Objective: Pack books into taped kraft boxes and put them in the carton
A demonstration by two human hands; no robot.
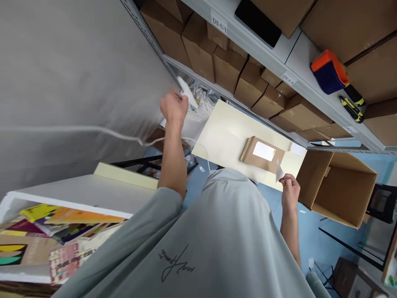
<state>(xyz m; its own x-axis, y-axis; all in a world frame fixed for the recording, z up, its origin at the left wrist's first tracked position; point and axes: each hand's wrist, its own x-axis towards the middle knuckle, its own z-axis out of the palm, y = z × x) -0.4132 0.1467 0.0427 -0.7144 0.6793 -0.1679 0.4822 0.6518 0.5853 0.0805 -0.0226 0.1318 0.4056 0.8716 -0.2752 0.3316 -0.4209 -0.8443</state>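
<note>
My left hand (174,106) is closed, with a white paper strip (187,92) at its fingertips, above a bin of crumpled white scraps (203,99). My right hand (290,191) pinches a small, thin whitish sheet (279,170) over the right side of the pale yellow table. Just beyond that sheet lies a brown cardboard box (251,162), flat on the table, with a white label (264,151) on top.
An open carton (344,186) stands right of the table (217,136). Shelves above hold brown boxes (229,66), a black phone-like slab (258,22), an orange-and-blue tape dispenser (330,72) and a yellow cutter (351,108). A white cable (124,138) crosses at left.
</note>
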